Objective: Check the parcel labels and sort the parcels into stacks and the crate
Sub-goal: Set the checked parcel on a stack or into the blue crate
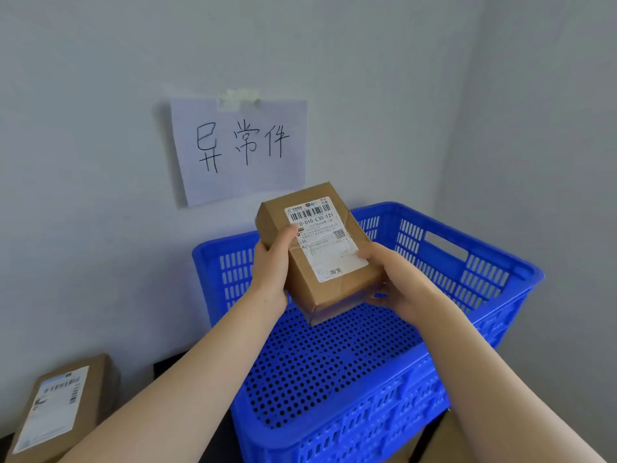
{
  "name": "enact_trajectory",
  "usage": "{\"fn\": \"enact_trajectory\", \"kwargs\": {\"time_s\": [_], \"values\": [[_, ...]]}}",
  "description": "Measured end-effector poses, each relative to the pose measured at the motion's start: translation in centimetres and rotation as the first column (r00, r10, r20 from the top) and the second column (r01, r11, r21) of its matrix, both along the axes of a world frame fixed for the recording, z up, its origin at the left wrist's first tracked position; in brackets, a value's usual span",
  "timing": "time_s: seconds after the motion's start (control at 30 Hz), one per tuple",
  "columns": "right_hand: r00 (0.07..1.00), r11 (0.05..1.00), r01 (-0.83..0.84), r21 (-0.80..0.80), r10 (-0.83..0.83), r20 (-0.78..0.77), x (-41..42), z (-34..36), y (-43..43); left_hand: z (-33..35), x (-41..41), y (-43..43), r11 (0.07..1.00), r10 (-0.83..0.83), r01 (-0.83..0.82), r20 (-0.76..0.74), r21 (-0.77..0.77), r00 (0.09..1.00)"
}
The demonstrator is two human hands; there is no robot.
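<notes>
Thumbs (289, 232) partly over parcel (334, 292) label (320, 238)

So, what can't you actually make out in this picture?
Head view only:
Held parcel: small print on its label is too small and blurred; the left grip covers the start of the code line.
Its underside: hidden by the box itself and the right grip.
Second parcel, lower left: cut by the bottom edge, label blurred.
Blue crate: part of its floor hidden by the forearms and parcel.
</notes>
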State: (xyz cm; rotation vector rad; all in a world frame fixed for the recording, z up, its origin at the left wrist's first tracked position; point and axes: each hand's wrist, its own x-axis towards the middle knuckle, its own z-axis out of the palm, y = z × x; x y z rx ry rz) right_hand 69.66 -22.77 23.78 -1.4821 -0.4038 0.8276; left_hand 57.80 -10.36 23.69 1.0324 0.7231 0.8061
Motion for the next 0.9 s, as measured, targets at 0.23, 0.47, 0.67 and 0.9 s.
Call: {"fn": "enact_trajectory", "kwargs": {"time_s": [0.23,0.47,0.67,0.9], "values": [[0.993,0.986,0.12,-0.119,-0.122,-0.011,5.5,-1.1,1.2,-1.9,6.6,2.4,0.97,-0.239,0.226,-0.207,-0.084,0.949],[0.996,0.937,0.084,-0.338,-0.079,0.03,12.1,-2.6,2.0,-5.0,13.0,3.4,0.945,-0.315,0.267,-0.298,-0.191,0.901],[0.997,0.851,-0.023,-0.524,0.057,0.05,18.6,-4.7,3.8,-8.7,18.4,4.3,0.936,-0.31,0.223,-0.334,-0.273,0.89],[0.968,0.653,-0.162,-0.74,0.252,0.011,27.0,-8.6,6.7,-13.9,25.0,4.8,0.91,-0.343,0.194,-0.402,-0.366,0.849]]}}
